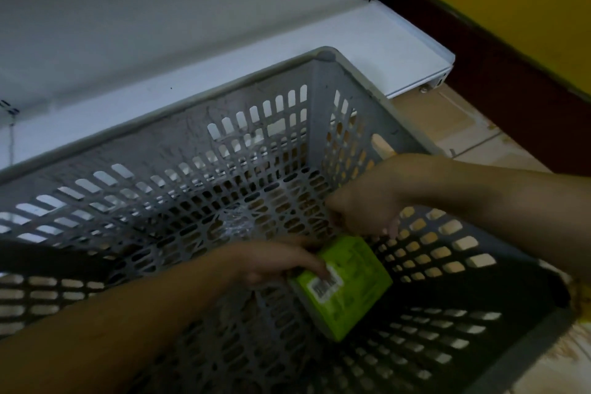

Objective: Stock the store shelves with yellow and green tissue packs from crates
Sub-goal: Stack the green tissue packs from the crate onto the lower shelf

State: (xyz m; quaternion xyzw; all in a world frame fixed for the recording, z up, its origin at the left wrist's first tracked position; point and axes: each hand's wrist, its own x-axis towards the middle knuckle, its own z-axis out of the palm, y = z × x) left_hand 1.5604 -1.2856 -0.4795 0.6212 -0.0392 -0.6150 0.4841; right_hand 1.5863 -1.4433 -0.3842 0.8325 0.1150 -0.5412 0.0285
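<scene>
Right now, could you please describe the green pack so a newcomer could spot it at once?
In front of the white shelf stands a grey crate. Inside, near its right wall, both hands meet at the green pack. It is the only bright thing there, with a white barcode label.

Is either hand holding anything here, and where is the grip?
Left hand grips the green pack at its upper-left end, inside the crate. Right hand is curled; whether it holds anything is unclear.
</scene>
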